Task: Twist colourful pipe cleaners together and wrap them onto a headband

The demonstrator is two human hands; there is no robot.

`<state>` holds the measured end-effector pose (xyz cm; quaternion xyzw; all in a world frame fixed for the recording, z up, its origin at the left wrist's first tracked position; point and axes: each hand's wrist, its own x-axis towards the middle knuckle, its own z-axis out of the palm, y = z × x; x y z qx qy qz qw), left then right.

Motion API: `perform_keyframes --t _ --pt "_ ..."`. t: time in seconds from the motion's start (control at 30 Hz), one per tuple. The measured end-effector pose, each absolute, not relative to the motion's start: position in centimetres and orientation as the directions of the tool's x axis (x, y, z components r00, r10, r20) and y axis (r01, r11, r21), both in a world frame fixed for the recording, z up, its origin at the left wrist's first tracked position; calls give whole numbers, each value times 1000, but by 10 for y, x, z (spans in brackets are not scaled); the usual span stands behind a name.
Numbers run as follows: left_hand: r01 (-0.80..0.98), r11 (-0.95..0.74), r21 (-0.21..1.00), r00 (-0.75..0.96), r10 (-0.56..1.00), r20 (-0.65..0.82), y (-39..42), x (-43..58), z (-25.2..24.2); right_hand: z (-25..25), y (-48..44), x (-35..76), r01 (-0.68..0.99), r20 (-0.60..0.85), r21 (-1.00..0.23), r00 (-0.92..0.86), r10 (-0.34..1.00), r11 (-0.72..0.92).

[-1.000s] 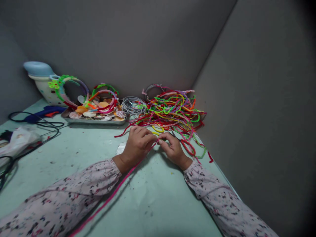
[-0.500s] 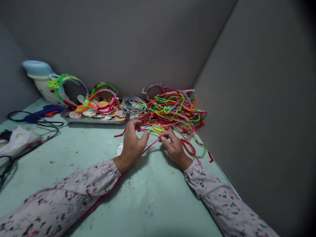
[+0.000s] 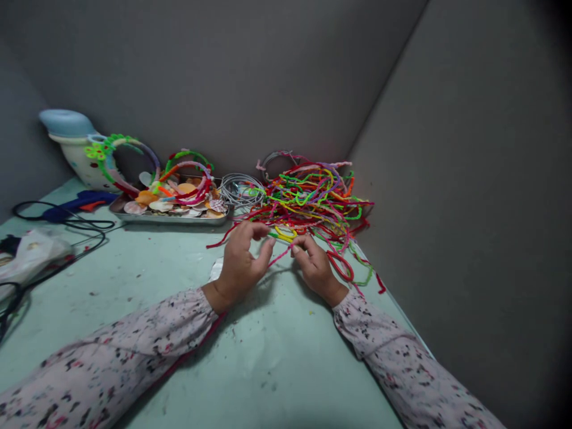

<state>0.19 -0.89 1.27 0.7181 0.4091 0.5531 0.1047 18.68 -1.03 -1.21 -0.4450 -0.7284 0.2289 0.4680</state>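
Note:
My left hand (image 3: 241, 260) and my right hand (image 3: 315, 264) meet on the pale green table (image 3: 272, 357), just in front of a pile of coloured pipe cleaners (image 3: 313, 199). A long pink pipe cleaner (image 3: 277, 258) runs between them. The right hand's fingers pinch its end. The left hand's fingers curl over it, thumb and forefinger close together, and the strand passes under that wrist and sleeve toward me. A yellow loop (image 3: 286, 233) lies just beyond the fingertips.
A metal tray (image 3: 172, 218) of shells and wrapped hoops stands at the back left beside coiled grey wire (image 3: 242, 189). A blue glue gun (image 3: 74, 205) with black cord, a white bag (image 3: 31, 253) and a pale container (image 3: 78, 149) lie left. Grey walls close the corner.
My left hand has lifted and moved forward toward the pile, fingers loosening along the pink strand. The strand's long tail has slid back under my left sleeve. The right hand has barely moved.

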Motion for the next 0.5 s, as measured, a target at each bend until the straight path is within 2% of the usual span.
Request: perform_keyframes --t 0.1,0.17,0.33,0.5 --pt "404 -647 647 247 758 603 -15 5 13 -13 -9 186 406 480 -766 -152 864 498" --pt "399 -611 684 302 792 531 -17 8 12 -13 -9 186 390 486 -772 -147 861 502" --pt "321 -412 853 251 905 342 -11 11 7 -13 -10 185 399 490 -764 -155 858 508" --pt "75 -115 990 191 977 99 -4 10 4 -13 -11 184 420 487 -749 -177 855 513"
